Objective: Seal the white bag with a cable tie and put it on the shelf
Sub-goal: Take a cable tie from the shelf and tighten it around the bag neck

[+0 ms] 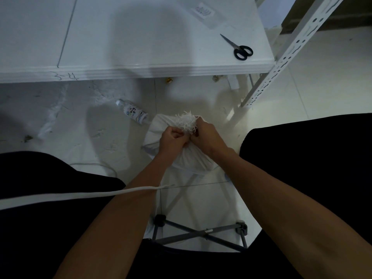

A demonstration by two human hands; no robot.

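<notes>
The white bag (189, 158) stood on the floor at the centre of the frame, between the person's knees. Both hands met at its gathered neck, where frayed white strands (186, 120) stuck up. The left hand (173, 138) was curled tight round the neck from the left; the right hand (206, 134) gripped it from the right, touching the left. A cable tie could not be made out. A bottle (133, 113) lay on the floor just upper left of the bag. Scissors (239, 48) lay on the table (141, 37) at upper right, beside the shelf post (291, 51).
</notes>
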